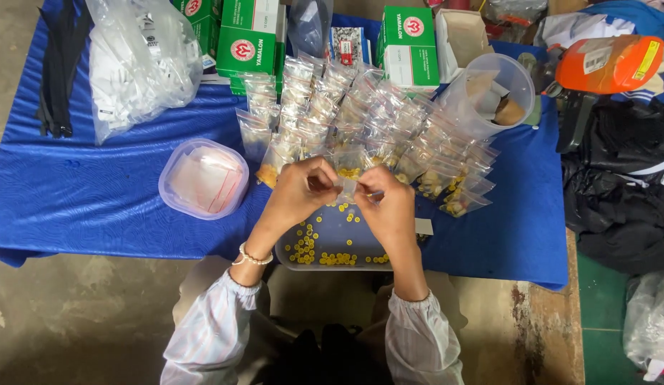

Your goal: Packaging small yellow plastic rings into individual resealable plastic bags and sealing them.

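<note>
My left hand (pixel 301 191) and right hand (pixel 386 203) pinch a small clear bag (pixel 348 187) between them above a clear tray (pixel 332 246) of little yellow buttons (pixel 308 242). Filled bags (pixel 368 121) lie in rows beyond on the blue cloth (pixel 89 192).

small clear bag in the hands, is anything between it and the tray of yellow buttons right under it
Nothing visible. The left hand and right hand pinch the small clear bag directly above the tray of yellow buttons, with only open air between them.
</note>
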